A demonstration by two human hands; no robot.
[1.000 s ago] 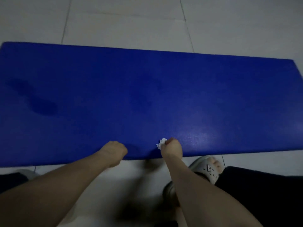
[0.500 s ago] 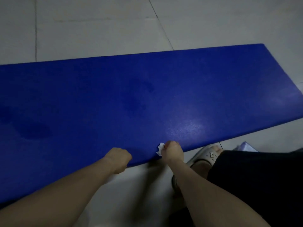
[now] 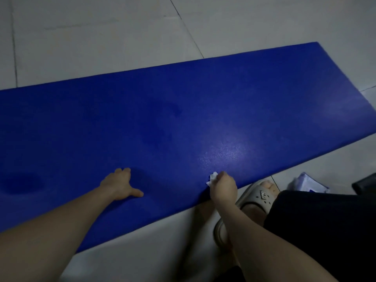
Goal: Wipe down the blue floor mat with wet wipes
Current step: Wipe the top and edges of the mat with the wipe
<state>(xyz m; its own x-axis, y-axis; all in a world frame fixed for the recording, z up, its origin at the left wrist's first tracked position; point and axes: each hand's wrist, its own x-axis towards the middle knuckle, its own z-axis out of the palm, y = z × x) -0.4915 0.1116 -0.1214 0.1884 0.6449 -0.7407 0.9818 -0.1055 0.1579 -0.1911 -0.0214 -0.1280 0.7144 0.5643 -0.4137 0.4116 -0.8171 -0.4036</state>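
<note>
The blue floor mat (image 3: 203, 110) lies flat across the tiled floor, running from the left edge up to the right. Darker damp patches show on it at the left and near the middle. My right hand (image 3: 222, 187) is at the mat's near edge, shut on a small crumpled white wet wipe (image 3: 212, 178) that sticks out at the fingertips. My left hand (image 3: 120, 185) rests on the mat to the left of it, fingers spread and thumb out, holding nothing.
Pale floor tiles (image 3: 101, 37) surround the mat. My foot in a light sandal (image 3: 254, 198) stands just off the mat's near edge, beside my dark-clothed leg (image 3: 325, 231). A whitish packet (image 3: 307, 183) and a dark object (image 3: 366, 184) lie at the right.
My left hand has moved forward onto the mat and opened from a fist to a flat hand. The view has swung left, tilting the mat. The right hand keeps the wipe at the near edge.
</note>
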